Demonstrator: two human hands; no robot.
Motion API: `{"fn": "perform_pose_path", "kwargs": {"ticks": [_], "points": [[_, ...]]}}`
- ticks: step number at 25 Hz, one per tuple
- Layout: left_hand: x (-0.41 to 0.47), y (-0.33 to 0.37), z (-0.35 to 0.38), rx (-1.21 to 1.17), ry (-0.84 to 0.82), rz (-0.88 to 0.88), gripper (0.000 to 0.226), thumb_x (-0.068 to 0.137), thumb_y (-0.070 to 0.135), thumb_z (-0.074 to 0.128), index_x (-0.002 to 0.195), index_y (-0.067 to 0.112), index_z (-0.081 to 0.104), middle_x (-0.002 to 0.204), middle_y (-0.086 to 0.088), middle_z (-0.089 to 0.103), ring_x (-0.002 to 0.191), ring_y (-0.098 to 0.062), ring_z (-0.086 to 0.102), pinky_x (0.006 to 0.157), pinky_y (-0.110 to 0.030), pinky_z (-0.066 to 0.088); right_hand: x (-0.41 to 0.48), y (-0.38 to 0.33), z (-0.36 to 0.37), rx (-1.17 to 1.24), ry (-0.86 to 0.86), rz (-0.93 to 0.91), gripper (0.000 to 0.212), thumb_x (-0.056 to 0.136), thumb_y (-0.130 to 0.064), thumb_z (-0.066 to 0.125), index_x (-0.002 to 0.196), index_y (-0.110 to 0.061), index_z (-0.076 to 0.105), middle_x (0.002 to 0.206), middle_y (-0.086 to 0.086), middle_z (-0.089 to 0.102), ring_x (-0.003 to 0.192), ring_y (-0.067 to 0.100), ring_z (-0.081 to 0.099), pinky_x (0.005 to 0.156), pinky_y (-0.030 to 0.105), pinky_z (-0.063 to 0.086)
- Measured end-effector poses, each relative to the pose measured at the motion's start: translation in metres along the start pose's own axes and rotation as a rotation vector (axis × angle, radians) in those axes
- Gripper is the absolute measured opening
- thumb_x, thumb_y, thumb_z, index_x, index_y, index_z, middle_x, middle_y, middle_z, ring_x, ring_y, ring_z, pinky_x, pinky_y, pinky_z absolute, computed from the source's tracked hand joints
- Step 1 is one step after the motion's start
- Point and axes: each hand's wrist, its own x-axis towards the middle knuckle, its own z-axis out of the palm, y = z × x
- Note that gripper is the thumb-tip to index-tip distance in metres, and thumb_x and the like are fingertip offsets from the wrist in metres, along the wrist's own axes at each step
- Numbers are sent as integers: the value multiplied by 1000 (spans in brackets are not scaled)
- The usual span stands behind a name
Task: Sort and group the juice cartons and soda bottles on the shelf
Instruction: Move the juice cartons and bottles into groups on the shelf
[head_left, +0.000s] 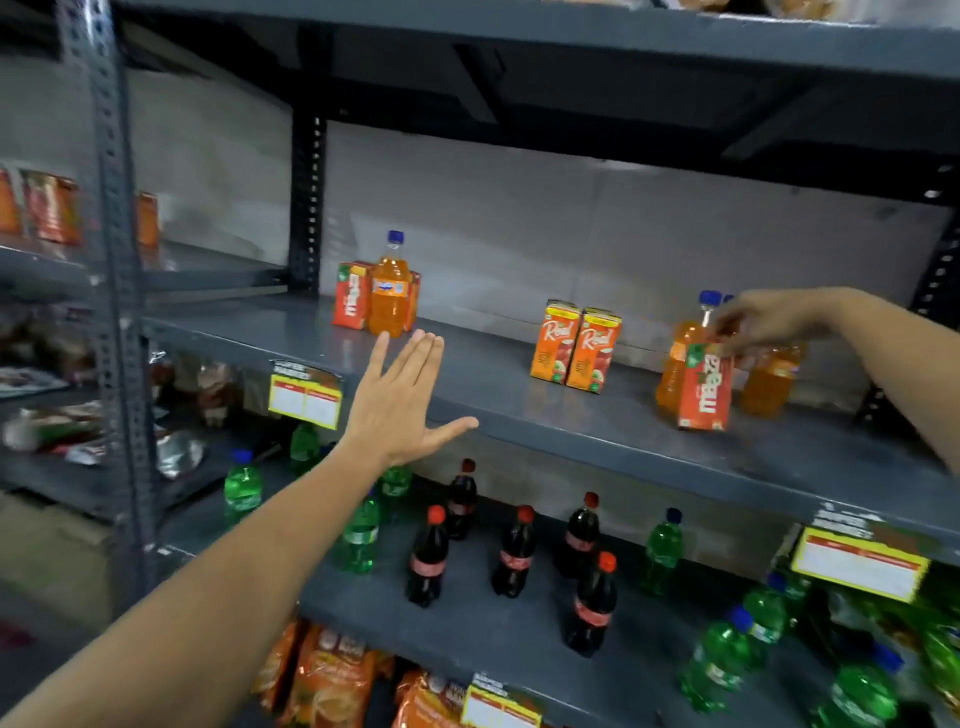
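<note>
Our left hand (400, 410) is held flat in front of the grey shelf (493, 379), fingers straight and close together, thumb stuck out to the side, holding nothing. It hangs just before the shelf's front edge, below an orange soda bottle (389, 291) that stands between red juice cartons (352, 295) near the back left corner post.

Our right hand (769, 319) reaches in from the right and pinches the top of a red juice carton (705, 387) with the fingertips; the carton tilts a little and sits close to the front edge. Just behind it stand more orange bottles (680, 364), one partly hidden by the hand, so we cannot tell exactly how many there are.

Between the two groups, two orange cartons (575, 349) stand upright, touching side by side, with bare shelf open to their left and in front.

The shelf below carries dark cola bottles (517, 556) spread apart, with green bottles (664, 551) around them. Yellow price tags (305, 397) hang from the shelf edges, and a pale wall closes the back.
</note>
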Motion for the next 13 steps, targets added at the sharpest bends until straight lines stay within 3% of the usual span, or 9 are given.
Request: {"fn": "perform_pose_path", "kwargs": {"ticks": [5,9,13], "points": [[-2,-95,3,-4,-38,-27,106,78,82,15,145,0,27,151,-15,37,143,-24,28,118,-53,6,49,-149,-3,234,33,-162,22,87,-7,63,108,-2,62,97,12,65,85,21,61,58,11,50],[12,-157,18,-9,-69,45,110,76,84,13,143,-1,31,149,-16,40,142,-25,30,118,-53,8,119,-246,6,265,131,-181,29,87,-2,61,114,9,58,105,22,62,83,22,60,60,14,52],[29,-182,35,-24,-56,154,115,72,87,8,146,1,25,154,-13,32,145,-23,22,118,-52,3,176,-294,15,193,155,-74,35,88,-10,62,120,1,57,115,17,63,91,22,60,79,32,55]]}}
